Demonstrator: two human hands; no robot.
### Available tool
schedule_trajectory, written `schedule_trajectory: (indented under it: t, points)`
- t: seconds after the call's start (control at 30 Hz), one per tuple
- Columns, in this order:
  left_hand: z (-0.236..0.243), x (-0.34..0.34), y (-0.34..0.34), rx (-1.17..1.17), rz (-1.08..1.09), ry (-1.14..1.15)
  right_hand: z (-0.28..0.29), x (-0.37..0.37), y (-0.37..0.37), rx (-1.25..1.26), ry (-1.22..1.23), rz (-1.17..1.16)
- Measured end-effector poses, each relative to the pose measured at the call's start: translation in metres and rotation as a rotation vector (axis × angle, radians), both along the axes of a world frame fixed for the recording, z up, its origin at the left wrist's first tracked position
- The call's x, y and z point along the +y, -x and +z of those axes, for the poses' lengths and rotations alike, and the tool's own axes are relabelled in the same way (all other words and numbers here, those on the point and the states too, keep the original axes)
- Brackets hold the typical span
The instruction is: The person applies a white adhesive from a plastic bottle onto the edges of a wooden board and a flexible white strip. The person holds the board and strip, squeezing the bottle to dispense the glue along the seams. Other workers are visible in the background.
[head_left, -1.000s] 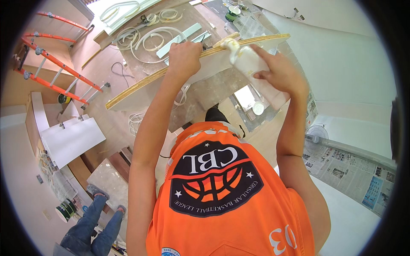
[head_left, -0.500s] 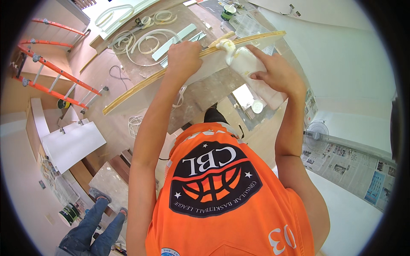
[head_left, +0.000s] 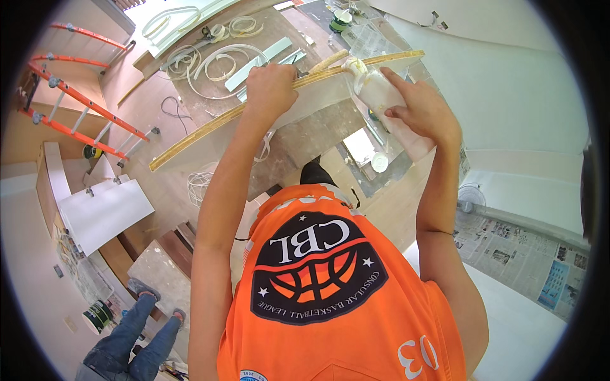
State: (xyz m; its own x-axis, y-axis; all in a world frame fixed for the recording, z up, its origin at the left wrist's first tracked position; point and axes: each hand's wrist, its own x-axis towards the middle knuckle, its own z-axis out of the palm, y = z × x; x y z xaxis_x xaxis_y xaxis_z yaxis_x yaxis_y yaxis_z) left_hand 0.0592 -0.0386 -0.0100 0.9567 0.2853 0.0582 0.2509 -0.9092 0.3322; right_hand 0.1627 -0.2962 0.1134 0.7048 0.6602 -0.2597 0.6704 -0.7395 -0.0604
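A long curved board [head_left: 190, 136] with a raw plywood edge and pale face lies across the upper middle. My left hand [head_left: 272, 92] is closed over its top edge. My right hand [head_left: 422, 108] grips a white squeeze bottle [head_left: 376, 90], its lumpy, smeared top against the edge, index finger stretched along it and thumb bent. A light wooden stick [head_left: 327, 60] lies just behind the board. Beyond it, on the worktable [head_left: 292, 136], are coils of edging strip [head_left: 232, 63] and pale green strips [head_left: 257, 62].
An orange ladder [head_left: 82, 101] leans at upper left. Another person's legs [head_left: 136, 336] are at lower left, near white panels [head_left: 105, 213] and a paint bucket [head_left: 96, 315]. A green tub [head_left: 340, 22] is at the back, a fan [head_left: 471, 197] and newspaper-covered ledge [head_left: 508, 251] at right.
The board's left end has shifted down and leftward since a second ago. In the last half second, my right hand and the bottle have moved right along the edge.
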Motion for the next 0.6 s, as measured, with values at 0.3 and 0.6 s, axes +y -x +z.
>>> schedule_trajectory:
  t: [0.3, 0.6]
  points:
    - [-0.008, 0.0, -0.001, -0.041, 0.008, -0.014, -0.001, -0.002, -0.006, 0.058, -0.029, 0.022]
    - [-0.011, 0.0, -0.003, -0.076, -0.009, 0.002, -0.009, -0.001, -0.004, 0.014, -0.079, 0.019]
